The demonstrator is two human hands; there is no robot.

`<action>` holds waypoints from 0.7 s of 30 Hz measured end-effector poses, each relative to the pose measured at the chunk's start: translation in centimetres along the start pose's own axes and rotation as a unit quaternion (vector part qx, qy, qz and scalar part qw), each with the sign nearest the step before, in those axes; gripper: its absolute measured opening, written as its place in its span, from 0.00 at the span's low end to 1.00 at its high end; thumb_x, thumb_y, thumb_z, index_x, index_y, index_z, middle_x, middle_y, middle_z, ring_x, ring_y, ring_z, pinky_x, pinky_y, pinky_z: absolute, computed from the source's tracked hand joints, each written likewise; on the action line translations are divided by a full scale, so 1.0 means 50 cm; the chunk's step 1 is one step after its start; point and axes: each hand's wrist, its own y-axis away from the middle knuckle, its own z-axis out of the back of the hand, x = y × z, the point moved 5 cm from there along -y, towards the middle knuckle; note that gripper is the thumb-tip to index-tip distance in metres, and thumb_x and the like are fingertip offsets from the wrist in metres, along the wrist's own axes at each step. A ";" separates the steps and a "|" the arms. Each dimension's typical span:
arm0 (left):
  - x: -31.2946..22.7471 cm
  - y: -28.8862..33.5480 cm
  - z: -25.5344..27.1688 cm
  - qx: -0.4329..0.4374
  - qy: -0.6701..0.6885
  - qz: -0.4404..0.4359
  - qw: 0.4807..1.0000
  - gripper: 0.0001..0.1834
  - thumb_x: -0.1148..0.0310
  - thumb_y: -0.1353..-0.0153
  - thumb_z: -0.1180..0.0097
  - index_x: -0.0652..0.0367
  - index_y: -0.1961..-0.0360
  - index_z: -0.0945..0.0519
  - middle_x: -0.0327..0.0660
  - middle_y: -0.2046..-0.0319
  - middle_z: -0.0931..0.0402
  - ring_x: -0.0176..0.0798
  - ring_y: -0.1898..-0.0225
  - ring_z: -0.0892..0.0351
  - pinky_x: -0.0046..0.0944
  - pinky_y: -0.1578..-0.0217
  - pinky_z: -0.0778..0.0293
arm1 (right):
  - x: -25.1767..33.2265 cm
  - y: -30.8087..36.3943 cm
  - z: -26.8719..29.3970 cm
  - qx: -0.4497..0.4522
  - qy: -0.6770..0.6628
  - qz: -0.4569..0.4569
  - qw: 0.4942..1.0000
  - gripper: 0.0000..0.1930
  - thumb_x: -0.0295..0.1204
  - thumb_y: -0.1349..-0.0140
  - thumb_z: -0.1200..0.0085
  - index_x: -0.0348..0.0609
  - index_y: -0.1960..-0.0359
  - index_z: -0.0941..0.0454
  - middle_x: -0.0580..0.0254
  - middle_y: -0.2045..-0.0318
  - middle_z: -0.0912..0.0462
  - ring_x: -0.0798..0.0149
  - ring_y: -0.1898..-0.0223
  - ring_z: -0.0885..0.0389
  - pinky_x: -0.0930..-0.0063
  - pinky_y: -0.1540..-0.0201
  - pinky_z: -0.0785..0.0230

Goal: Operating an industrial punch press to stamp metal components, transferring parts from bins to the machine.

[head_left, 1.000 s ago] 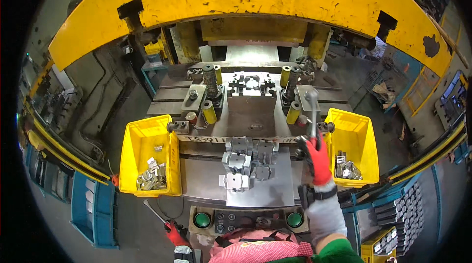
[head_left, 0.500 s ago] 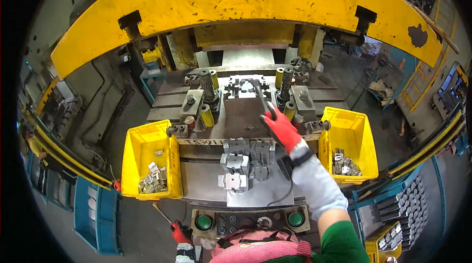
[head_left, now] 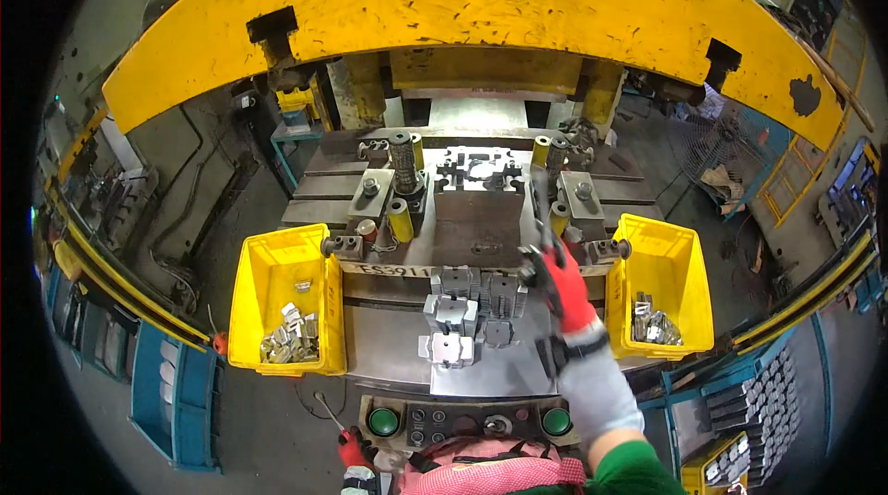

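My right hand (head_left: 562,290), in a red and black glove, is closed around a dark, slender rod-like tool (head_left: 540,204), blurred by motion. It is over the front right of the press die (head_left: 479,222), to the right of several stacked grey metal parts (head_left: 450,312). A bright metal part (head_left: 481,169) lies at the back of the die. Low on the left, my left hand (head_left: 354,449), gloved in red and black, is closed on a thin stick (head_left: 328,412) that points up and left. Its tip's kind is too small to tell.
Yellow bins (head_left: 242,305) (head_left: 701,291) with small metal pieces flank the die. A yellow press beam (head_left: 416,5) spans above. Guide posts (head_left: 404,162) rise from the die. A control panel (head_left: 444,423) with green buttons sits in front. Blue racks (head_left: 190,402) stand lower left.
My right hand has drawn back toward me and slightly right, taking the dark tool away from the back of the die. My left hand still holds the stick. The whole view has shifted slightly.
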 end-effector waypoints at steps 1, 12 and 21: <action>0.003 0.000 -0.010 0.002 -0.010 0.006 1.000 0.11 0.59 0.52 0.48 0.48 0.71 0.35 0.37 0.82 0.36 0.37 0.85 0.36 0.41 0.86 0.38 | 0.006 0.056 0.042 -0.044 0.021 0.021 0.999 0.23 0.31 0.45 0.53 0.42 0.46 0.41 0.72 0.75 0.34 0.79 0.74 0.36 0.86 0.71 0.39; 0.089 -0.201 0.041 0.000 -0.168 -0.078 0.983 0.15 0.58 0.46 0.53 0.60 0.78 0.31 0.38 0.84 0.32 0.33 0.83 0.36 0.38 0.85 0.39 | 0.065 0.318 0.203 -0.203 0.094 -0.096 0.970 0.09 0.32 0.43 0.56 0.43 0.62 0.35 0.74 0.86 0.39 0.79 0.87 0.43 0.84 0.86 0.50; -0.019 -0.006 -0.036 0.040 -0.081 -0.011 0.996 0.12 0.57 0.49 0.50 0.50 0.67 0.35 0.36 0.80 0.34 0.35 0.86 0.36 0.34 0.90 0.41 | 0.048 -0.012 -0.037 0.060 0.174 0.026 0.982 0.20 0.33 0.47 0.50 0.41 0.52 0.35 0.69 0.78 0.32 0.76 0.75 0.37 0.80 0.71 0.39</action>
